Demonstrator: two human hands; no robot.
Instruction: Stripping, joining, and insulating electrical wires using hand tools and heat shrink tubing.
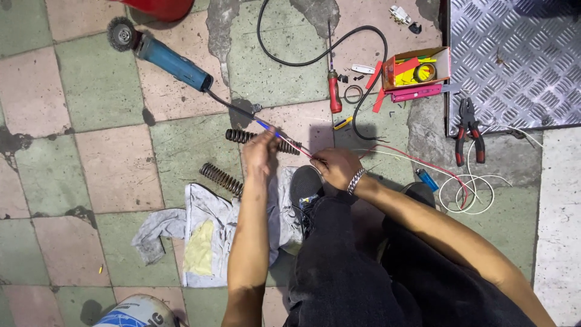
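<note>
**Two hands on a thin wire above the tiled floor**

Here we see little of the grip itself: the left hand (261, 151) is turned so that its fingers are hidden from us, though they are closed together on the blue-sleeved end of a thin wire (289, 143). The right hand (334, 166), with a metal bracelet (356, 180) at the wrist, is pinched on the same wire where it turns red. The wire spans the short gap between the two hands, just above a dark coil spring (242, 135) on the floor. We cannot make out whether the wire's tip is bare.

Both forearms and the dark trousers (357, 272) cover the floor near us, and a shoe (304, 184) shows between them. A second spring (221, 179) lies partly under the left forearm, beside a grey rag (206, 236). A red and white bundle of wires (466, 191) loops away to the right, near a blue lighter (427, 179).

Farther off lie a blue angle grinder (166, 56) with its black cable, a red-handled screwdriver (333, 85), an open cardboard box (417, 66) of small parts, and red-handled pliers (470, 130) at the edge of a chequered metal plate (514, 54). A red object at the top edge and a rounded white one at the bottom are cut off
</note>
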